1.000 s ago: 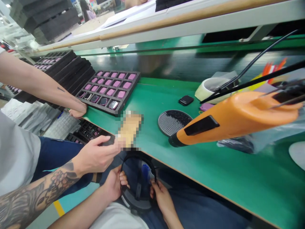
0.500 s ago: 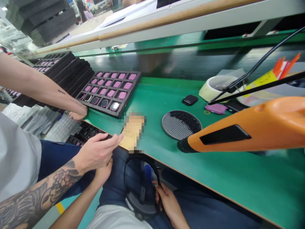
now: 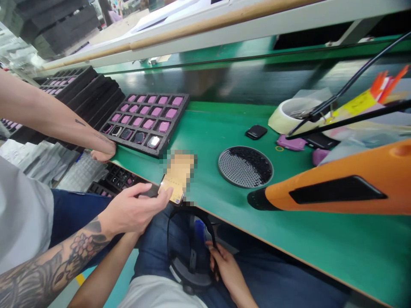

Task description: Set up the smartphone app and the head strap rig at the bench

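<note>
Green flat-topped workbench, extending beyond the right hand's grip. Far ahead and left of the grip, a black foam compartment tray is lying flat, holding pink-purple rounded-square pieces. Ahead and slightly right of it, a round grey perforated disc is carrying small black bits. Farther ahead and right of the grip, a small black rounded-square item, a thin yellow ring, a pink-purple case and a cream tape roll are resting.
</note>
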Demonstrator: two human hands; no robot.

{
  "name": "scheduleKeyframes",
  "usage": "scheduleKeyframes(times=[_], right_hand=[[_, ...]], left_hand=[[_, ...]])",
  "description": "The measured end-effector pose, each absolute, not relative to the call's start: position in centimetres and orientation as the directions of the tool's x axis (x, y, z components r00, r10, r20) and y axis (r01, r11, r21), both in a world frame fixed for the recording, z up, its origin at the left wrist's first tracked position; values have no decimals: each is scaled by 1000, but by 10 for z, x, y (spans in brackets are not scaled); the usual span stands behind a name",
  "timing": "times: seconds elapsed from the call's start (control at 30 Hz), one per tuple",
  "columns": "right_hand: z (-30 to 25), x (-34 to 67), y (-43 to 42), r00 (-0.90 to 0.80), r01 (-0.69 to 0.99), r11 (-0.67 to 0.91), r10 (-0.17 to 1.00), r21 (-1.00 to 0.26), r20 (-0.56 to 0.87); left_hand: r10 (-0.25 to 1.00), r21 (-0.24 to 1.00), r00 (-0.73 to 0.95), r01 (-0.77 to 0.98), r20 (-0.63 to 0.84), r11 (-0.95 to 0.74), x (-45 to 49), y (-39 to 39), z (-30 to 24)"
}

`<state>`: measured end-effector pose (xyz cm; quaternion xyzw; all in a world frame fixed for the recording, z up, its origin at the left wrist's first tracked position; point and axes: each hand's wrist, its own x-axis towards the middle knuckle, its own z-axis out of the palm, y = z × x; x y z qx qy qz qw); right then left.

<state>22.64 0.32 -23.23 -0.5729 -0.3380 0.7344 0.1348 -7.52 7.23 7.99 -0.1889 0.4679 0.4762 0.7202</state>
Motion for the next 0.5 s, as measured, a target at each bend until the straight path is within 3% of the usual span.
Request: scheduleKeyframes(times=[0.07,0.17,0.37,0.5], right_hand=[[-232,227,3,-308,188,-734,587,-653,-748],[-232,228,3,-311,189,-733,586,-653,-748],[-233,228,3,-313,193,-730,588,-656,-746],[-234,229,2,-313,192,-726,592,-660,-743]], left_hand=[[398,35,171,-887,-901,460,-80,63,84],[340,-38,180,-922,-923,386,-88,48,84],[372,-6,123,-954,-920,299,-93,46,84],[476,34,141,-940,-868,339,-83,66,83]])
